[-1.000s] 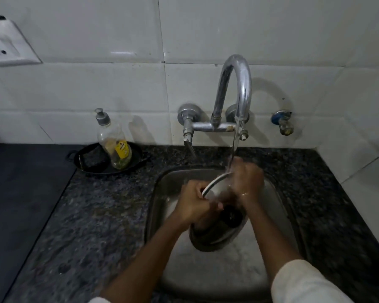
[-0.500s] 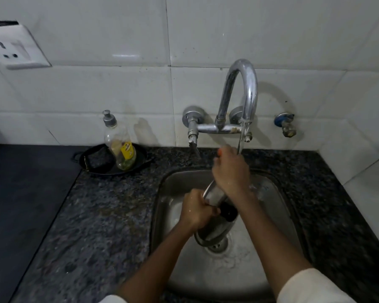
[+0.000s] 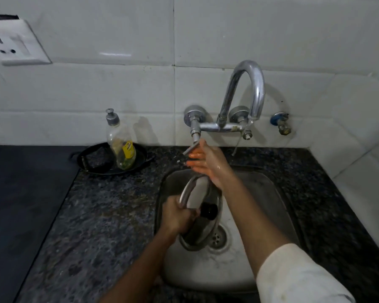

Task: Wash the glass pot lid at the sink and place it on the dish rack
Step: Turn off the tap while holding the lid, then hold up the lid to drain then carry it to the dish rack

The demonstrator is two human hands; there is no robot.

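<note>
The glass pot lid (image 3: 202, 228), steel-rimmed with a black knob, stands tilted on edge in the steel sink (image 3: 260, 193), above the drain. My left hand (image 3: 177, 217) grips its left rim. My right hand (image 3: 208, 162) is off the lid, raised at the left tap lever (image 3: 192, 148) of the chrome faucet (image 3: 241, 99), fingers touching the lever. No stream shows under the spout. No dish rack is in view.
A clear soap bottle (image 3: 120, 147) and a dark scrubber (image 3: 97, 159) sit in a black pan (image 3: 138, 165) on the speckled granite counter (image 3: 101, 215), left of the sink. A dark cooktop surface (image 3: 20, 193) lies far left. A small valve (image 3: 281, 125) and wall socket (image 3: 11, 44) are on the tiles.
My right hand left the lid and rose to the left tap lever. The water stream seen earlier is gone. My left hand kept hold of the lid, now lower in the sink.
</note>
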